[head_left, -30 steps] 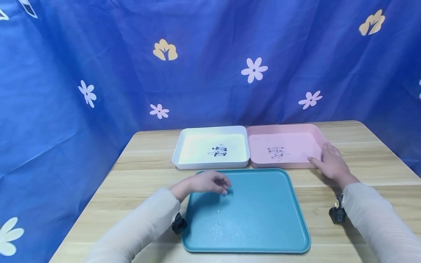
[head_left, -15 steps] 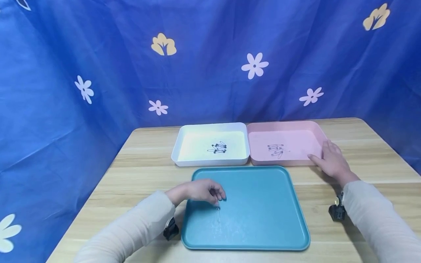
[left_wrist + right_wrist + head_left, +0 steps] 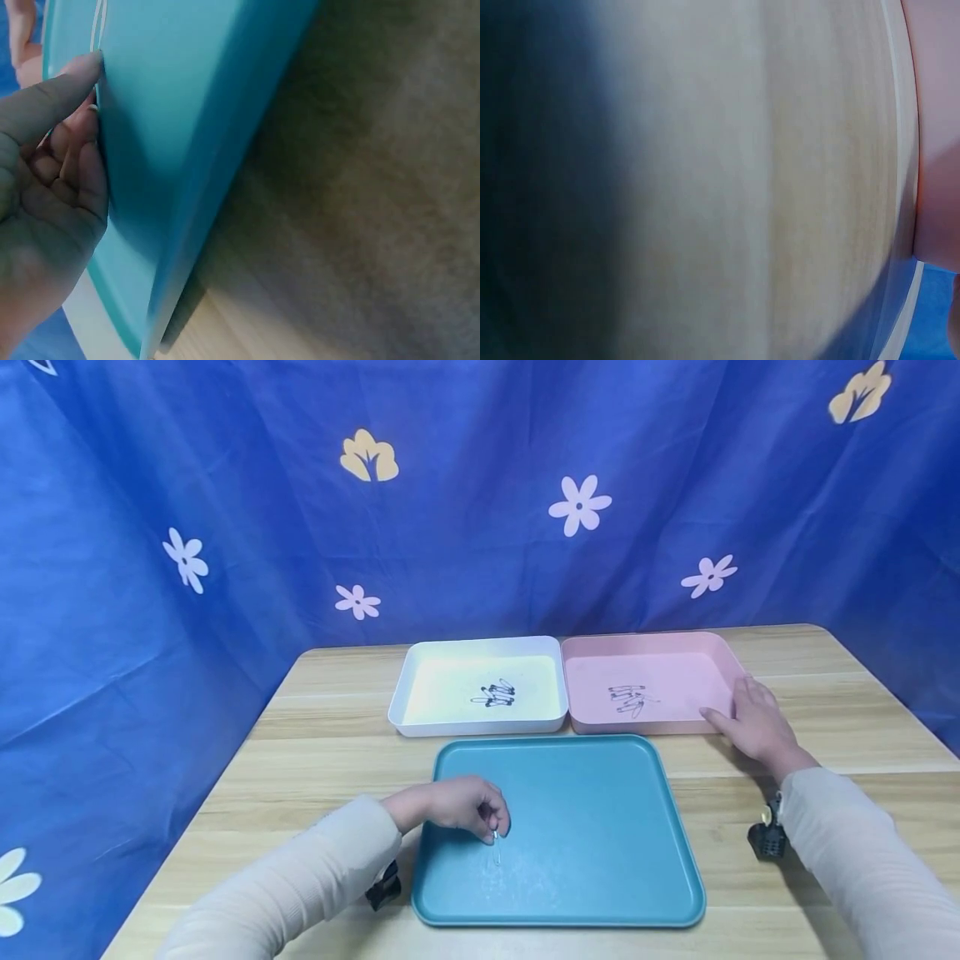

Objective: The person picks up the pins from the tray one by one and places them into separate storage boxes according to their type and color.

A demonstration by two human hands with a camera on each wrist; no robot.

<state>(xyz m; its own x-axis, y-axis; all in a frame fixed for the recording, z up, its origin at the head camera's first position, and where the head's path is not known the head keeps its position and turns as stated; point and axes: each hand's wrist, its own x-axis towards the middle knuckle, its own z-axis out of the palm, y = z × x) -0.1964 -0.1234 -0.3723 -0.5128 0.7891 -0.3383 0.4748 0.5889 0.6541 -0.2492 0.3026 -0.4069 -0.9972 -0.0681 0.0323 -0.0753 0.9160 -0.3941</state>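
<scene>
My left hand (image 3: 468,806) is low over the teal tray (image 3: 585,827), its thumb and fingertips pinching the head end of a safety pin (image 3: 498,855). The pin's thin loop points toward the tray's front edge. In the left wrist view the thumb tip lies right on the pin (image 3: 103,19), and the other fingers curl beneath. My right hand (image 3: 761,727) rests at the front right corner of the pink tray (image 3: 675,727), thumb over the front rim and fingers along the right side. Only a sliver of that pink tray wall (image 3: 945,112) shows in the right wrist view.
A white tray (image 3: 480,728) stands against the pink one behind the teal tray. Several dark safety pins (image 3: 498,693) lie in it, and several more pins (image 3: 628,697) lie in the pink tray. A blue curtain (image 3: 465,552) hangs behind the wooden table (image 3: 322,752).
My left hand has come down and nearer over the teal tray, and its fingers have closed on the safety pin's head. The right hand has stayed at the pink tray's corner.
</scene>
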